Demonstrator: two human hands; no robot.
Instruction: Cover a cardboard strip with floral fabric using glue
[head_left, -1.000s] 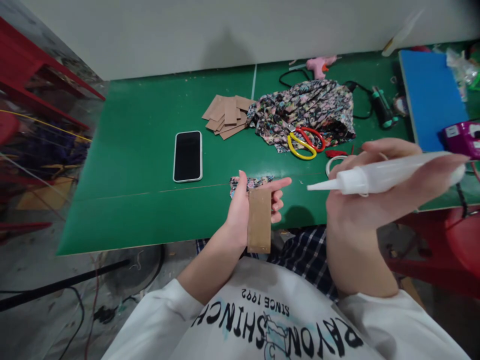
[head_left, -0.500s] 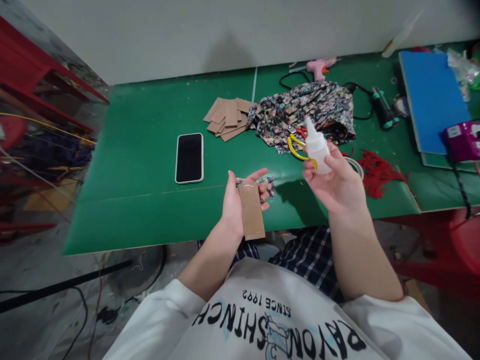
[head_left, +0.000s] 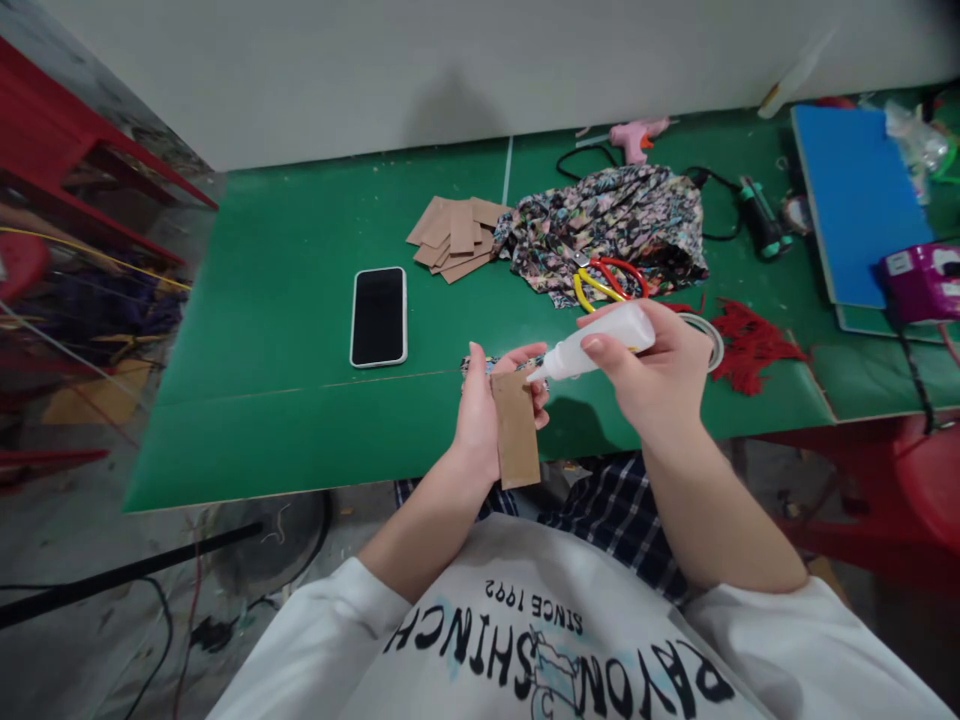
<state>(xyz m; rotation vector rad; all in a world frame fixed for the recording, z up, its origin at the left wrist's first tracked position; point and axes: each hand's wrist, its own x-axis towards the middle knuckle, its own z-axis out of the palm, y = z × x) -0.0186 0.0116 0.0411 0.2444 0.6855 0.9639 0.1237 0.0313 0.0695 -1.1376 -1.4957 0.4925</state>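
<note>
- Currently left hand (head_left: 480, 420) grip pinches cardboard strip (head_left: 516, 430): light, stiff, bends easily; hold its edges.
- Right hand (head_left: 660, 375) grip squeezes glue bottle (head_left: 600, 340), soft-walled, nozzle touching strip's top.

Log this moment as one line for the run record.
left hand: holds cardboard strip upright | right hand: grips glue bottle, nozzle at strip's top edge | green table: phone, scissors

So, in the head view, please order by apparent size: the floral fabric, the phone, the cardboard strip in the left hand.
1. floral fabric, clearly largest.
2. phone and cardboard strip look alike; the strip is nearer the camera, so unsure.
</note>
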